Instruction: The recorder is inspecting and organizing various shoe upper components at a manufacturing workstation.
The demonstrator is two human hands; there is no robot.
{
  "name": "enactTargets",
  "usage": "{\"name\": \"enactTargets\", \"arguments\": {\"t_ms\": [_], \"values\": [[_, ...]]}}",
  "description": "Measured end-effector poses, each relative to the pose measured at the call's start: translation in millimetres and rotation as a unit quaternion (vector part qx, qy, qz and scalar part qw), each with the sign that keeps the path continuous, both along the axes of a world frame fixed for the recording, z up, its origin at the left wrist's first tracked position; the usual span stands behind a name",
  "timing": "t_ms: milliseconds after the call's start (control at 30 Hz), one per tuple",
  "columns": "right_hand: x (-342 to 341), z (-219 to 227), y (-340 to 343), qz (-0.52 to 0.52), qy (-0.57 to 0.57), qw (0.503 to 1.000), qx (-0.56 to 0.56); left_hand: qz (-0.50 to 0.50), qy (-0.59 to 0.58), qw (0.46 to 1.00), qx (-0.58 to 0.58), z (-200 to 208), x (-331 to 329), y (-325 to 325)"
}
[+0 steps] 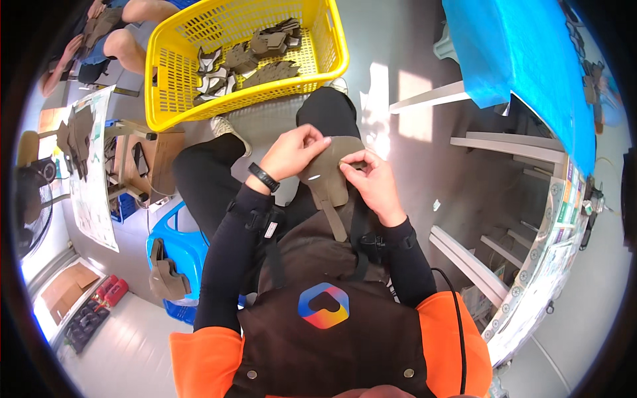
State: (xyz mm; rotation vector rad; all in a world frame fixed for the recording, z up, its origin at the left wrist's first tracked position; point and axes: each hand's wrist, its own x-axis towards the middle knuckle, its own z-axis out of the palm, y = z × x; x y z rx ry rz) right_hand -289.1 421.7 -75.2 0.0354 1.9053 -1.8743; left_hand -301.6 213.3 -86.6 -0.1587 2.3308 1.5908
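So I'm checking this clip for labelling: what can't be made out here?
Head view only:
- Brown cut piece: its upper edges are covered by the left hand and right hand.
- Pieces in the yellow basket: too small and overlapped to count.
- Person at upper left: cut off by the picture's rim.

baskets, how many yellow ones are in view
1: the yellow basket on the floor ahead of the knees, holding brown cut pieces. Others may lie outside the view.
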Motion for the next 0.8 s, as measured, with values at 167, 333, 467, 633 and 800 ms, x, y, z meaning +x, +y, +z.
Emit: {"name": "enactTargets", "arguments": {"t_ms": [167, 333, 467, 633, 800], "values": [[-17, 14, 8, 0.015, 0.351, 0.882, 0.315, 0.0, -0.137, 0.987, 0.082, 8, 2, 0], [-48, 24, 0, 0.024, 0.235, 0.956, 0.176, 0.04, -0.153, 0.971, 0.179, 6, -6, 5], [-58, 8, -7, 0.085, 0.194, 0.962, 0.172, 0.078, -0.164, 0.967, 0.18, 6, -6, 10], [-62, 7, -10, 0.097, 0.192, 0.965, 0.152, 0.122, -0.164, 0.967, 0.154, 4, -2, 17], [-59, 10, -4, 0.142, 0.182, 0.962, 0.144, 0.171, -0.165, 0.954, 0.18, 4, 1, 25]]}}
